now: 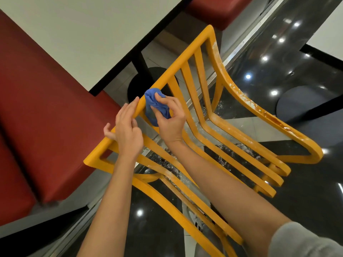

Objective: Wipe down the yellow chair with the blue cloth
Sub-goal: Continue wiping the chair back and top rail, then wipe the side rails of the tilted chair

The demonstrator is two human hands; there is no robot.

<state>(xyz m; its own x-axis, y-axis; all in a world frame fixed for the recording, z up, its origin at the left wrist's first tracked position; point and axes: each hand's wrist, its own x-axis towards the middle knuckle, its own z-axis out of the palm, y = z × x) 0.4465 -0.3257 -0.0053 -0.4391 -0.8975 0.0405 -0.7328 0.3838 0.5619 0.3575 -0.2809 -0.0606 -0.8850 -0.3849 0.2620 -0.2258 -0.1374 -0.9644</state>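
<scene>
The yellow chair (220, 130) has a slatted back and seat and fills the middle of the view, with white dusty smears along its right rail and slats. My left hand (128, 130) grips the chair's top rail near its left corner. Right beside it, my right hand (169, 119) holds the bunched blue cloth (155, 106) and presses it against the top rail where a slat joins it.
A red padded bench (46, 117) runs along the left, close to the chair's top rail. A white table (83, 34) with a black edge stands on a black pedestal (141, 80) behind the chair. The floor (278, 75) is glossy dark tile. Another table base (300, 101) stands at right.
</scene>
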